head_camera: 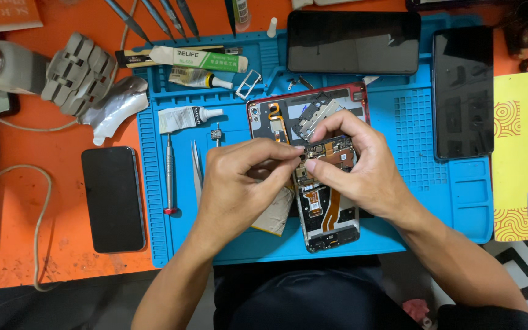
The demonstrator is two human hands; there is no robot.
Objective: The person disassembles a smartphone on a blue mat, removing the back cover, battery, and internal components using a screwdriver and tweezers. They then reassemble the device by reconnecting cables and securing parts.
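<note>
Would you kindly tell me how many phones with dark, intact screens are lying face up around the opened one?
3: one on the orange table left of the mat, one at the mat's top edge, one at its right. More may lie out of view.

Dark phone screens (353, 41), (463, 91) top right, (113, 198) left, green-white glue tube (198, 59), yellow packet (524, 153) right

One view only: head-worn camera, set above the seated person, facing steeply down onto the work surface. Range close; forearms enter from the bottom edge, both hands meet near frame centre. Field covers the blue mat (435, 201), orange table (62, 244) at left, yellow sheet (520, 159) at right. No second view to overlap.
</note>
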